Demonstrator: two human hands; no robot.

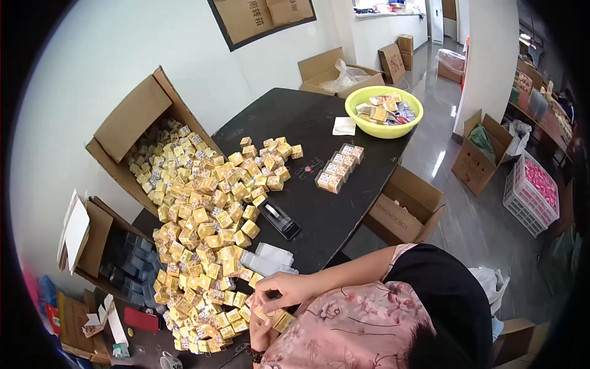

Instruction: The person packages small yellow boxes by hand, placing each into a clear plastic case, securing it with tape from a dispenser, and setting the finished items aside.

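A big heap of small yellow boxes (209, 240) covers the left side of the black table (319, 209) and spills from a tipped cardboard carton (132, 117). At the near edge my left hand (261, 335) holds one small yellow box (281, 320). My right hand (286, 289) is just above it, fingers curled down onto the same box. Both hands are at the edge of the heap.
A black tape dispenser (279, 220) and clear plastic sleeves (267, 258) lie beside the heap. A row of lined-up boxes (339, 167), a white paper (344, 126) and a green bowl (384, 111) of packets lie farther off. Open cartons and a pink crate (531, 194) stand on the floor.
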